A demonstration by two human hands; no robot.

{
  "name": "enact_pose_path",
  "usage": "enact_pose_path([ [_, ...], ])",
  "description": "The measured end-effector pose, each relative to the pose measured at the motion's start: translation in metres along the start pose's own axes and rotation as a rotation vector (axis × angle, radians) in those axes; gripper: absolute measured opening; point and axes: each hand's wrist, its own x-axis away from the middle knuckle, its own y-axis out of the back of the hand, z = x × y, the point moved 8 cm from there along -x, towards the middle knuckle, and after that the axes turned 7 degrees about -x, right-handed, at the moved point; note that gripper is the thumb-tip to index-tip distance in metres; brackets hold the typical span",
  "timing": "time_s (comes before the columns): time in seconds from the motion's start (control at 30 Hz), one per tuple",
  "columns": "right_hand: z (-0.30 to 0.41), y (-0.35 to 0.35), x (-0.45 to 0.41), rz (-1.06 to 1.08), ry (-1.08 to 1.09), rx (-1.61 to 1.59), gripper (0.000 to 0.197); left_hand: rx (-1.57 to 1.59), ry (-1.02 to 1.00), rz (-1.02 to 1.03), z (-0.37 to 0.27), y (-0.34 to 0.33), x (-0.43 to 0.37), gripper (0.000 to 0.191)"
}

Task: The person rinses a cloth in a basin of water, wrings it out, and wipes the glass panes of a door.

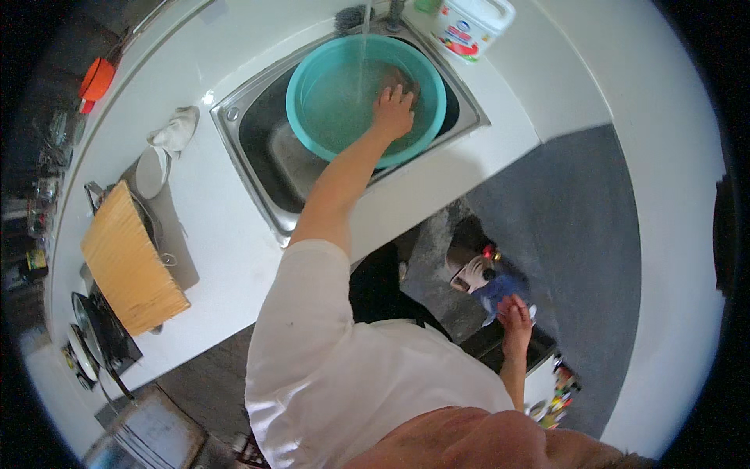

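A turquoise plastic basin [295, 130] holds cloudy water and sits in the stainless-steel sink [281, 146]. From the faucet [396, 13] a thin stream of water [364, 50] falls into it. My left hand [395, 111] is in the basin's right half, palm down, fingers slightly apart. By its fingertips lies a brownish thing [398, 76], blurred by the water; whether they touch is unclear. My right hand [515, 313] hangs low at my right side, its fingers bent. Beside it shows a blue cloth-like thing [498, 293]; I cannot tell whether the hand grips it.
A white jug [471, 29] bearing writing stands behind the sink's right corner. On the left counter are a crumpled white cloth [176, 130], a white round dish [153, 172] and a wooden cutting board [132, 258] leaning over cookware. An orange container [97, 79] sits beyond the ledge.
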Motion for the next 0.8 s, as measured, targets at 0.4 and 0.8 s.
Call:
enact_pose_path([
  [0.4, 0.103, -0.321, -0.19, 0.874, 0.598, 0.794, 0.024, -0.218, -0.15, 0.542, 0.044, -0.071, 0.005, 0.058],
  [0.8, -0.019, -0.541, -0.32, 1.095, 0.738, 1.739, 0.05, 0.335, 0.991, 0.235, 0.149, -0.084, 0.073, 0.03],
])
